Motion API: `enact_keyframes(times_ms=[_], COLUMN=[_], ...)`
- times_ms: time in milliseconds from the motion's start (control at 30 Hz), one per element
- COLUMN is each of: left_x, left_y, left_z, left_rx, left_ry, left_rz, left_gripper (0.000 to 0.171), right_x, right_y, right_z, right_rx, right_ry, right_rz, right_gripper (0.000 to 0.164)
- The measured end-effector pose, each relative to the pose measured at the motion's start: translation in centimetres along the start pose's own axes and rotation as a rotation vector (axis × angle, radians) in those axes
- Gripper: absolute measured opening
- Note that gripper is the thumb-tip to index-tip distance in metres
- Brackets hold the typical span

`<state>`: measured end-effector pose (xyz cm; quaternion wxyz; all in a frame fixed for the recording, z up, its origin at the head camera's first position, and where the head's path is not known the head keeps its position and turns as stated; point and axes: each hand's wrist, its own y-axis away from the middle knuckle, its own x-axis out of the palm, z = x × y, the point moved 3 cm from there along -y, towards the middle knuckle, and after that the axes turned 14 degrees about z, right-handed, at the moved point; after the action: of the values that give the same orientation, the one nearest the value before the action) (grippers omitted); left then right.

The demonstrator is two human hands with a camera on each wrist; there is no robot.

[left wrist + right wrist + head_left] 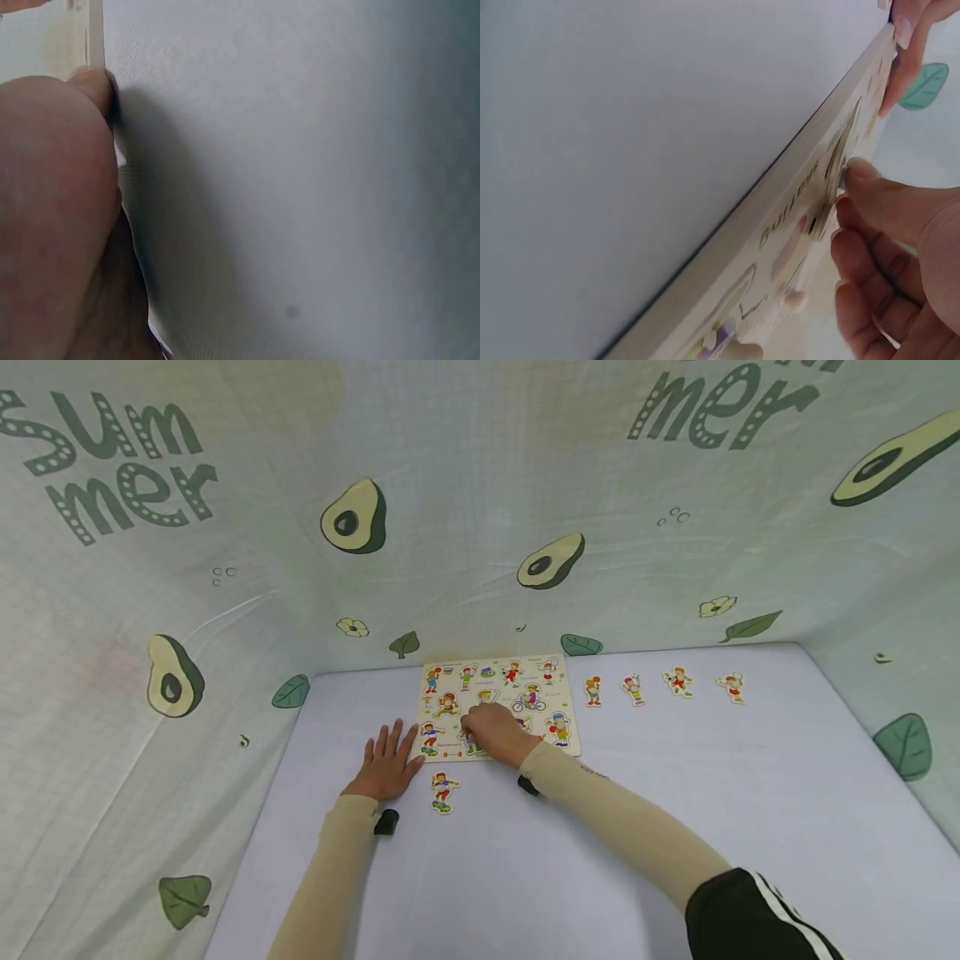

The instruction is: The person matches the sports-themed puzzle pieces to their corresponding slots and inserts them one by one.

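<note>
A wooden peg puzzle board (498,757) printed with sports figures lies toward the back of the table. My right hand (495,732) is over its lower middle. In the right wrist view, the thumb and index finger pinch the small knob of a puzzle piece (829,199), which lies tilted at the board's surface; in the head view this hand hides most of it. My left hand (386,764) rests with spread fingers at the board's left edge, its fingertips touching the edge. Below the board lies a loose skateboarder piece (442,793).
Several loose figure pieces lie in a row right of the board, among them a ball player (593,691) and a kicking figure (678,682). A patterned curtain (450,602) hangs behind the white table (637,827).
</note>
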<state>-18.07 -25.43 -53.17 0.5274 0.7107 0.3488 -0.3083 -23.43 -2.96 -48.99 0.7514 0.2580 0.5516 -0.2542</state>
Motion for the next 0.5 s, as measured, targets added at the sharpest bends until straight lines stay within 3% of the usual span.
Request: enact_keyframes(times_ms=[233, 500], left_x=[0.26, 0.33], left_y=[-0.15, -0.38], left_z=[0.21, 0.45], left_rx=[-0.009, 0.011], left_ry=[-0.004, -0.008], left_rz=[0.015, -0.01], left_gripper=[0.072, 0.071], right_x=[0.24, -0.15], right_y=[-0.23, 0.11], right_z=[-0.16, 0.42], right_rx=[-0.036, -0.03], right_ry=[0.048, 0.088], right_rz=[0.045, -0.009], right_gripper=[0.005, 0.01])
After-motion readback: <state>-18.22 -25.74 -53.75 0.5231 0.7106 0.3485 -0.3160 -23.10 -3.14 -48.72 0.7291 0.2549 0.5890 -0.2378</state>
